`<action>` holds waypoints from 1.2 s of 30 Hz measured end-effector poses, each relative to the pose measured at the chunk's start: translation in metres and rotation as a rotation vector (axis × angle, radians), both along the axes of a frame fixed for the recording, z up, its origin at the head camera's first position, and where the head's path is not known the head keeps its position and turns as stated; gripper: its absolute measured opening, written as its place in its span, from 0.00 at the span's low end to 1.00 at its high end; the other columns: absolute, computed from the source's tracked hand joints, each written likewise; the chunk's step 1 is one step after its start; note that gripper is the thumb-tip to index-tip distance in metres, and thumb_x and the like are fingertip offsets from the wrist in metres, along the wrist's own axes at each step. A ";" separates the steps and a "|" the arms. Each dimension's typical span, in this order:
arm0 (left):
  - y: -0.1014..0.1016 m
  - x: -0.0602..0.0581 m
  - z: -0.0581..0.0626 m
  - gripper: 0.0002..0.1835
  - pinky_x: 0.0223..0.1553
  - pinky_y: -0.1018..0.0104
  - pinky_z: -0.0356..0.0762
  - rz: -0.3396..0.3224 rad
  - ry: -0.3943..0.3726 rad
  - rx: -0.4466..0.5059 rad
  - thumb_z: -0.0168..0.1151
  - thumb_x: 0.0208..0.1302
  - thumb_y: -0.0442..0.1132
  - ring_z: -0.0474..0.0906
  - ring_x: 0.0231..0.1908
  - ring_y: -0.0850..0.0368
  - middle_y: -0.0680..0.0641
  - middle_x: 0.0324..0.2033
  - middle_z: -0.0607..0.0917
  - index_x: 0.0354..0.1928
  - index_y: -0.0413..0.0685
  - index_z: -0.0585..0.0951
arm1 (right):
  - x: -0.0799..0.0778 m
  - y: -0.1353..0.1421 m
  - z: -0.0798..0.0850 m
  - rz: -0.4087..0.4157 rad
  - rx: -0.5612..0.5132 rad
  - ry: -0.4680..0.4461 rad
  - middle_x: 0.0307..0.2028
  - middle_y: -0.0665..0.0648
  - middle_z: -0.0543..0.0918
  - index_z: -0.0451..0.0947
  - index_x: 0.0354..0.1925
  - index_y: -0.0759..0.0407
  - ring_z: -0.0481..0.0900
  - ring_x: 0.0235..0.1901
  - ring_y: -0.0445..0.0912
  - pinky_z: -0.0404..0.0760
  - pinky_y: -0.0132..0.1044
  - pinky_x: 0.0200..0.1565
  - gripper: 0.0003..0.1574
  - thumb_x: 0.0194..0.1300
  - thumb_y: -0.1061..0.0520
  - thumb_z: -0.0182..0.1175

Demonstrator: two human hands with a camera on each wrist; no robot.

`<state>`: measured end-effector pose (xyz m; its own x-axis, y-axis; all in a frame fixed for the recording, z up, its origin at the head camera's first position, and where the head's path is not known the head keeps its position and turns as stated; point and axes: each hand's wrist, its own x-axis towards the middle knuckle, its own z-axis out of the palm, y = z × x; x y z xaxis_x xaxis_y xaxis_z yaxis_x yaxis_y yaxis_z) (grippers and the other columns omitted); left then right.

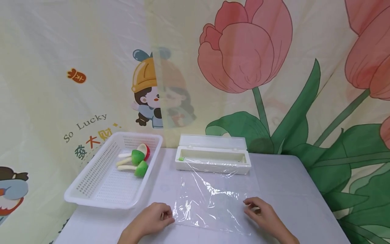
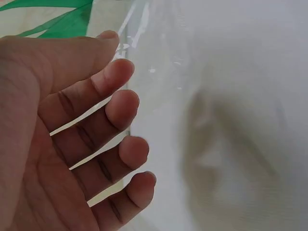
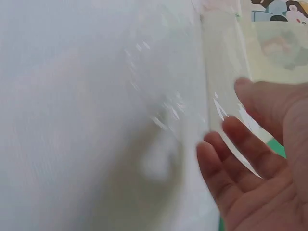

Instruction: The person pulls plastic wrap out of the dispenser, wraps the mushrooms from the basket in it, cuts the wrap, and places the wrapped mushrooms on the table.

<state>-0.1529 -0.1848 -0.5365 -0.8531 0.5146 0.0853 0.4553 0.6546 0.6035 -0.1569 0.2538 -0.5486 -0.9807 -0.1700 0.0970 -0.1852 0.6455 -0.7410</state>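
A sheet of clear cling film (image 1: 210, 203) lies over the table in wrinkles. It runs forward from a long white cling film box (image 1: 213, 166), whose lid (image 1: 213, 140) stands raised at the back. On the left edge of the film is my left hand (image 1: 153, 218), fingers loosely bent and nothing between them. My right hand (image 1: 263, 217) hovers by the film's right edge, its thumb apart from the fingers (image 3: 233, 130). Both palms face inward. A small bright green piece (image 1: 181, 159) shows at the left end of the box's front edge.
On the left stands a white perforated basket (image 1: 100, 203) holding toy mushrooms with pale stems, among them a green-capped one (image 1: 141, 168) and a red one (image 1: 147, 151). A printed curtain (image 1: 182, 67) hangs close behind the white table (image 1: 283, 183).
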 end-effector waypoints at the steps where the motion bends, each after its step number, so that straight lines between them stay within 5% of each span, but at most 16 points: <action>1: 0.001 -0.003 0.003 0.10 0.28 0.76 0.70 0.002 0.017 0.008 0.72 0.63 0.45 0.68 0.24 0.75 0.68 0.21 0.73 0.25 0.63 0.81 | -0.001 -0.003 -0.004 -0.018 -0.018 0.039 0.43 0.51 0.87 0.83 0.47 0.55 0.83 0.41 0.37 0.85 0.33 0.39 0.18 0.59 0.61 0.75; 7: 0.006 -0.018 0.021 0.06 0.29 0.75 0.73 0.015 0.103 0.060 0.70 0.65 0.43 0.71 0.26 0.73 0.67 0.24 0.78 0.30 0.59 0.84 | -0.004 -0.011 -0.025 -0.042 -0.063 0.165 0.46 0.49 0.87 0.85 0.48 0.52 0.83 0.43 0.39 0.85 0.33 0.42 0.26 0.51 0.70 0.75; 13: 0.010 -0.031 0.038 0.03 0.31 0.70 0.78 0.032 0.157 0.094 0.70 0.66 0.40 0.72 0.28 0.74 0.65 0.27 0.82 0.34 0.56 0.86 | -0.003 -0.009 -0.030 0.030 0.084 0.207 0.48 0.47 0.86 0.85 0.43 0.49 0.84 0.49 0.43 0.85 0.36 0.50 0.23 0.51 0.69 0.75; 20: 0.003 -0.037 0.059 0.02 0.32 0.71 0.78 0.051 0.182 0.124 0.69 0.68 0.43 0.75 0.30 0.73 0.65 0.29 0.83 0.36 0.57 0.86 | -0.001 -0.007 -0.023 0.025 0.237 -0.075 0.55 0.53 0.84 0.86 0.41 0.46 0.82 0.57 0.55 0.82 0.52 0.57 0.16 0.58 0.64 0.73; 24: -0.013 -0.040 0.082 0.03 0.34 0.71 0.80 0.068 0.185 0.140 0.69 0.69 0.45 0.77 0.32 0.72 0.65 0.31 0.84 0.38 0.57 0.87 | -0.001 -0.007 -0.020 0.019 0.265 -0.177 0.59 0.56 0.83 0.86 0.39 0.45 0.80 0.62 0.59 0.80 0.56 0.59 0.12 0.60 0.63 0.71; 29: -0.042 -0.049 0.114 0.02 0.34 0.70 0.81 0.144 0.255 0.156 0.72 0.65 0.40 0.78 0.31 0.69 0.63 0.31 0.85 0.38 0.56 0.87 | 0.001 -0.008 -0.018 0.032 0.281 -0.194 0.61 0.57 0.81 0.86 0.36 0.43 0.76 0.65 0.62 0.76 0.61 0.62 0.12 0.61 0.62 0.71; 36: -0.092 -0.073 0.131 0.02 0.33 0.70 0.81 0.253 0.291 0.151 0.70 0.66 0.37 0.79 0.30 0.66 0.55 0.32 0.88 0.40 0.49 0.88 | 0.007 -0.011 -0.022 -0.032 0.328 -0.140 0.63 0.56 0.79 0.85 0.36 0.39 0.76 0.65 0.60 0.78 0.58 0.61 0.13 0.57 0.58 0.74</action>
